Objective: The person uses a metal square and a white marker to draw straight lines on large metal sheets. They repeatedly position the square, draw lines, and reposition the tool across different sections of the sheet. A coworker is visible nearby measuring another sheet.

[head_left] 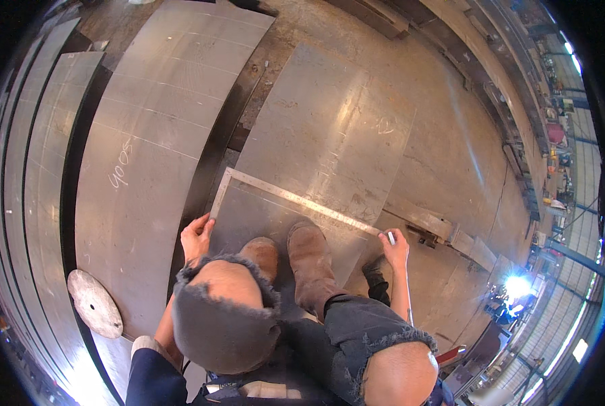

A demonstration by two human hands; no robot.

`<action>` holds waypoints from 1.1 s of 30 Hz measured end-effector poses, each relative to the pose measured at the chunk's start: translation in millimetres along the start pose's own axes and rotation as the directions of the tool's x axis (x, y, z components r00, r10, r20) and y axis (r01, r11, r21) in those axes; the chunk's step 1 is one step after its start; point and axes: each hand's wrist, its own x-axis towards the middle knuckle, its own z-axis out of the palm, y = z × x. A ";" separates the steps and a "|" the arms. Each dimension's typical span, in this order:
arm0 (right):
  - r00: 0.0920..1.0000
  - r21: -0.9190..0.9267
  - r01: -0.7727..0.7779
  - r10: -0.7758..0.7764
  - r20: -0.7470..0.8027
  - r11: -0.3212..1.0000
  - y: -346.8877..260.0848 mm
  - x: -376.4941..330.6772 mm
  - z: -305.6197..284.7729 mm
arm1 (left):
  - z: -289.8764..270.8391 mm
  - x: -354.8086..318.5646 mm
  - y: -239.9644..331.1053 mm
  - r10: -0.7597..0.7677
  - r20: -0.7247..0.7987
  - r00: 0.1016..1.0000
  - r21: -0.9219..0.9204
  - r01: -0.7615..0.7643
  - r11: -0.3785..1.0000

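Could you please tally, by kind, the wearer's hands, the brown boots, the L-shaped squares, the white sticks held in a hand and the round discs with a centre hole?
Hands, left hand and right hand: 2
Brown boots: 2
L-shaped square: 1
White stick: 1
Round disc: 1
Total: 7

The place is a metalworking workshop, as shown by the chalk-marked steel plates (pixel 160 115) at left, the metal square (pixel 302 200) at centre, long beams (pixel 475 54) at upper right, and a blue-white glare (pixel 517 287) like a welding arc's at lower right.
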 end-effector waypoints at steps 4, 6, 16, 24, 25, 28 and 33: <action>0.998 -0.066 0.056 -0.058 -0.024 0.996 1.7 16.3 -1.3 | -0.7 0.4 -4.5 -0.002 -0.024 1.000 0.202 0.006 0.979; 0.971 -0.112 0.115 -0.136 -0.197 0.987 -4.3 26.4 -3.9 | -0.2 1.8 -7.0 0.002 -0.055 0.998 0.185 0.008 0.983; 0.992 0.343 0.123 -0.100 -0.083 0.931 -90.1 51.9 -25.1 | -1.2 10.6 16.8 -0.080 -0.056 0.995 0.231 0.091 0.969; 0.996 0.491 0.054 -0.079 0.030 0.870 -100.4 38.2 -10.5 | 3.3 11.1 19.3 -0.108 -0.067 0.992 0.233 0.121 0.965; 0.996 0.499 0.040 -0.072 0.047 0.866 -101.5 36.9 -9.9 | 2.9 10.8 23.5 -0.126 -0.072 0.989 0.255 0.140 0.957; 0.995 0.525 0.032 -0.075 0.062 0.851 -95.1 35.2 -5.0 | 3.5 15.3 7.0 -0.081 -0.074 0.994 0.207 0.095 0.974; 0.995 0.578 0.029 -0.079 0.061 0.816 -91.4 33.1 0.9 | 5.0 18.6 -13.9 -0.054 -0.055 0.997 0.138 0.061 0.988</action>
